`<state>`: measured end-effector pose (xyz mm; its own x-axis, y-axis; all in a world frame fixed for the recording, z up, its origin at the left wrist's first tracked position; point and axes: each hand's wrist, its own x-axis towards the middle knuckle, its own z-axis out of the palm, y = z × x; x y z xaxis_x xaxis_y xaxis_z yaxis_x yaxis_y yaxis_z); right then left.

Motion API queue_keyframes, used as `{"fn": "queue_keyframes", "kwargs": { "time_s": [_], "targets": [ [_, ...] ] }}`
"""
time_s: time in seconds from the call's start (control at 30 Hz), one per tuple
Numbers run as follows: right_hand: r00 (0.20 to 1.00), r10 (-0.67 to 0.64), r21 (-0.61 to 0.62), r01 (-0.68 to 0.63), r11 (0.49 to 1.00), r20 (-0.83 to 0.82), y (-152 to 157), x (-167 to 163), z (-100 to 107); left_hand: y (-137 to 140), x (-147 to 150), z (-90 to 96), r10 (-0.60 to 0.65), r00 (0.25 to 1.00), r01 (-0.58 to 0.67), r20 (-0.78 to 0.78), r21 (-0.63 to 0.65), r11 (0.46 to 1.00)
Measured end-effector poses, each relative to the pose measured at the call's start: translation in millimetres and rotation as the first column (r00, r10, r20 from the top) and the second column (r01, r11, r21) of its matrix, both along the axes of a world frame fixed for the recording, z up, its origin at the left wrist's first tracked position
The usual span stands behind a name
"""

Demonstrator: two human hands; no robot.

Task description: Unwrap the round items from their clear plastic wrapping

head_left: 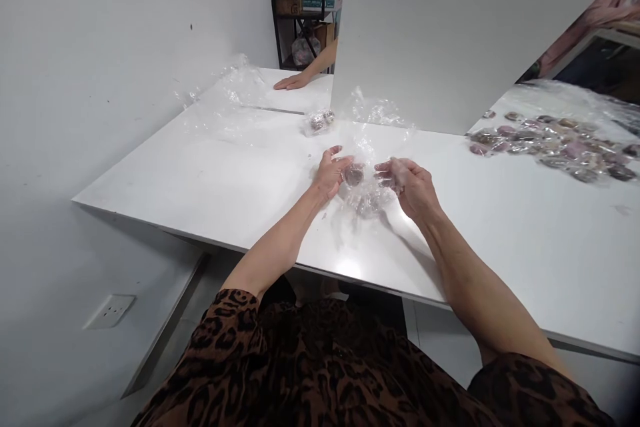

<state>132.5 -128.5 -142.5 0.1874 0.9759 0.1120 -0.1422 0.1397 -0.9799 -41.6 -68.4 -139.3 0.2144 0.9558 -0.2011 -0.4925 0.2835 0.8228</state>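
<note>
My left hand is curled, its fingertips at a dark, rounded, stone-like piece under clear plastic. My right hand pinches the crinkled clear plastic bag from the other side. More dark pieces show blurrily through the lower part of the bag, close to the tabletop. Just beyond my left hand sits a small clear-wrapped bundle of brownish pieces. Glare on the plastic hides the exact shapes.
On the white table, loose clear plastic film lies at the far left. Many plastic-wrapped stone-like pieces spread at the right. A grey upright panel stands behind. Past it rest another person's hand and a black shelf cart.
</note>
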Motion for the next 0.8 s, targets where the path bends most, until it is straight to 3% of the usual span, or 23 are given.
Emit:
{"fn": "queue_keyframes", "kwargs": {
  "time_s": [0.13,0.27,0.4,0.5,0.57,0.7,0.77,0.8],
  "targets": [
    [0.994,-0.052,-0.016,0.051,0.999,-0.097,-1,5,9,0,3,-6.5,0.04,0.996,-0.043,-0.078,-0.047,0.998],
    [0.984,0.055,-0.145,-0.081,0.986,-0.172,-2,12,16,-2,6,-11.2,0.035,0.985,-0.038,-0.167,-0.015,0.999],
    [0.992,0.092,-0.209,-0.108,0.972,-0.086,-1,14,13,-2,5,-11.4,0.067,0.971,-0.054,-0.23,0.066,0.996],
    [0.997,0.069,-0.151,-0.072,0.986,-0.027,1,14,9,0,4,-11.7,0.037,0.972,-0.009,-0.233,0.12,0.993],
    [0.996,0.047,-0.072,-0.052,0.996,-0.07,2,15,10,2,3,-12.3,0.042,0.962,0.0,-0.271,0.156,0.988],
    [0.983,-0.008,0.032,0.014,0.999,-0.183,4,23,13,3,-3,-9.7,0.202,0.881,-0.099,-0.427,0.251,0.963],
    [0.975,-0.028,0.058,0.041,0.997,-0.218,5,26,12,1,-5,-6.0,0.208,0.86,-0.107,-0.466,0.235,0.966],
    [0.972,-0.029,0.07,0.047,0.996,-0.232,6,27,11,0,-5,-4.1,0.152,0.865,-0.064,-0.479,0.194,0.979]
  ]
}}
